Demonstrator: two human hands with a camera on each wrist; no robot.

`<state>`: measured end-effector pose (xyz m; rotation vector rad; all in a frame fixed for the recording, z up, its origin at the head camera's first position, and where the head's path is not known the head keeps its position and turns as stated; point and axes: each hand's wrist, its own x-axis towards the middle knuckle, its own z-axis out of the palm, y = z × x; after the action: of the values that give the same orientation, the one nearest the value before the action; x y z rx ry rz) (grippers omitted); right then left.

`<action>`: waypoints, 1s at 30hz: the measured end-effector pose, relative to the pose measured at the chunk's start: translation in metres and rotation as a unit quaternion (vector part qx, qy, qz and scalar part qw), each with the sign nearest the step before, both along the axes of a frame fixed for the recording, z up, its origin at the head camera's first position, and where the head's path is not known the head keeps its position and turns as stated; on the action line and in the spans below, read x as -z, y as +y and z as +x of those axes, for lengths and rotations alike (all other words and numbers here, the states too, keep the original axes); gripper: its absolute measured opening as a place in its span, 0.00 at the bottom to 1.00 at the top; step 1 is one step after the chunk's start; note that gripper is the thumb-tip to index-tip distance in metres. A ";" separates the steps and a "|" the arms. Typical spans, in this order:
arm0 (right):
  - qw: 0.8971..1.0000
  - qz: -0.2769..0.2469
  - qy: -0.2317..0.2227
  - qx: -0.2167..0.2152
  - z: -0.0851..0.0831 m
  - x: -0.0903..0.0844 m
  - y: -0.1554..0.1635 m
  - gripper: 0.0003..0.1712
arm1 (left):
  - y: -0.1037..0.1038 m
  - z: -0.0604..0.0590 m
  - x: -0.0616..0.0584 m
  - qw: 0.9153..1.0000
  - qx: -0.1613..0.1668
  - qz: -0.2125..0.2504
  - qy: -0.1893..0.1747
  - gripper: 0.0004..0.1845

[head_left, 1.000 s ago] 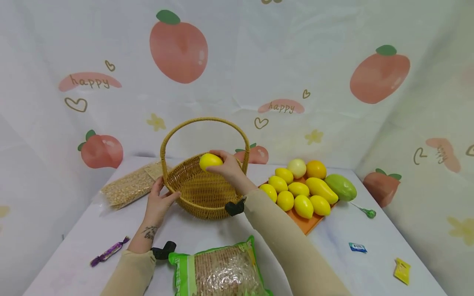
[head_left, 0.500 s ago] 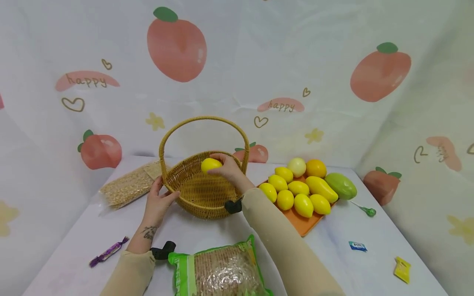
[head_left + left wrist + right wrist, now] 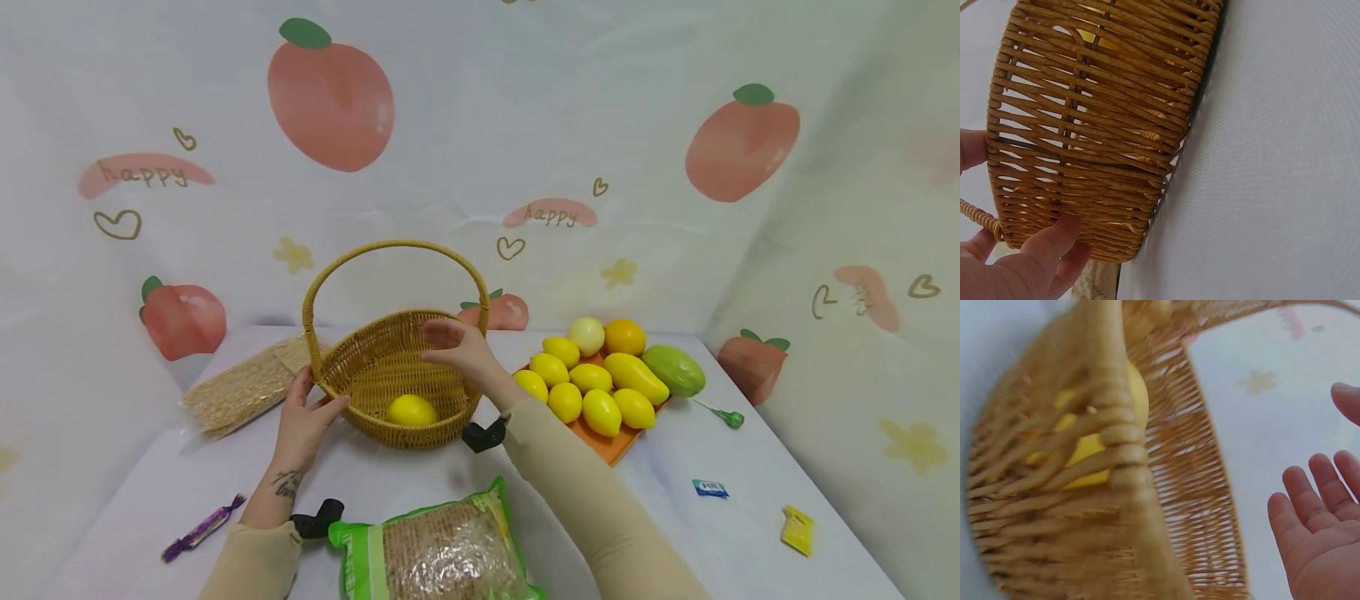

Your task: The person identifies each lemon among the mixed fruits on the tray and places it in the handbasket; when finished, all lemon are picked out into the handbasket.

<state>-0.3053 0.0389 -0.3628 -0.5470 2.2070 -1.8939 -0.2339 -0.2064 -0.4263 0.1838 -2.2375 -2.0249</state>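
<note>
A wicker basket (image 3: 393, 364) with a tall arched handle stands in the middle of the table. My left hand (image 3: 303, 427) grips its left side near the handle's foot; the left wrist view shows the thumb (image 3: 1054, 240) against the woven wall and other fingers at the rim. One lemon (image 3: 412, 411) lies inside, toward the front. Over the right part of the basket, my right hand (image 3: 467, 357) holds nothing, its fingers relaxed and apart from the lemon. The right wrist view shows that palm bare beside the rim, with the lemon partly hidden behind the weave.
Right of the basket, an orange tray (image 3: 617, 447) bears several lemons, a mango (image 3: 636, 379) and other round fruit, with a green fruit (image 3: 673, 371) at its edge. A bag of grain (image 3: 243, 387) lies left, a green-edged bag (image 3: 442, 550) in front. Small wrapped sweets lie around.
The lemon has left my right hand and now lies in the basket. The right fingers have spread a little. My left hand keeps its hold on the basket; the head view has shifted slightly.
</note>
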 end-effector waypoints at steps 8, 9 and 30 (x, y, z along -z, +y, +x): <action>0.993 -0.100 0.025 0.064 0.039 -0.001 0.074 0.28 | 0.000 -0.001 -0.001 1.000 -0.005 0.001 0.003 0.43; 0.991 -0.107 0.031 0.080 0.044 0.000 0.086 0.28 | 0.000 -0.001 -0.001 1.000 -0.005 0.000 0.005 0.43; 0.887 -0.070 -0.015 0.457 0.066 0.057 0.225 0.28 | 0.000 0.001 0.001 1.000 -0.001 0.007 0.000 0.43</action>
<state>-0.2394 0.2642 -0.4201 0.6567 2.5442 -2.4151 -0.2325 -0.2069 -0.4273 0.1884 -2.2222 -2.0398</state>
